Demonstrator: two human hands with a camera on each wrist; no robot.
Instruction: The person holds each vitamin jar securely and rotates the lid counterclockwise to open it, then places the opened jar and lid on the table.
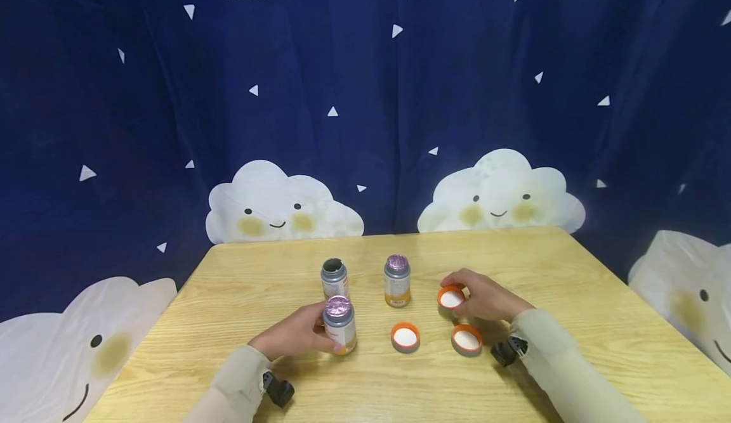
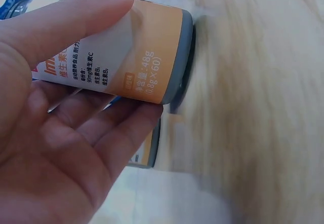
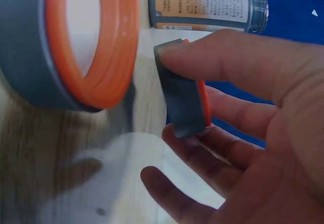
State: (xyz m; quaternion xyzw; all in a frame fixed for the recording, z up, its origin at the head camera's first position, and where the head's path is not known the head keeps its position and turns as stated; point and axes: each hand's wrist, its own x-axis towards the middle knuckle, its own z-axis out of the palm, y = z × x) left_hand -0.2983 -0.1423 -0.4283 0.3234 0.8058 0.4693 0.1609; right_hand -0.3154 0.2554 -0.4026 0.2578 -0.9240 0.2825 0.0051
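Note:
My left hand [image 1: 298, 333] grips a supplement bottle [image 1: 341, 331] with a grey neck, a white and orange label and a purple foil seal on top. In the left wrist view, thumb and fingers wrap the label of that bottle [image 2: 147, 46], its base close to the tabletop. Farther right, my right hand [image 1: 490, 296] pinches a grey cap [image 1: 451, 297], its orange and white inside facing up. The right wrist view has the thumb on the grey side of this cap [image 3: 182, 92]. Two more caps, one left [image 1: 405, 338] and one right [image 1: 466, 340], lie inside up nearer me.
Behind the held bottle stands an uncovered bottle [image 1: 334, 278] with a dark mouth. Another bottle [image 1: 396, 281] with purple foil stands upright at the middle of the wooden table [image 1: 274, 264]. A blue curtain [image 1: 365, 61] with clouds hangs behind the table's far edge.

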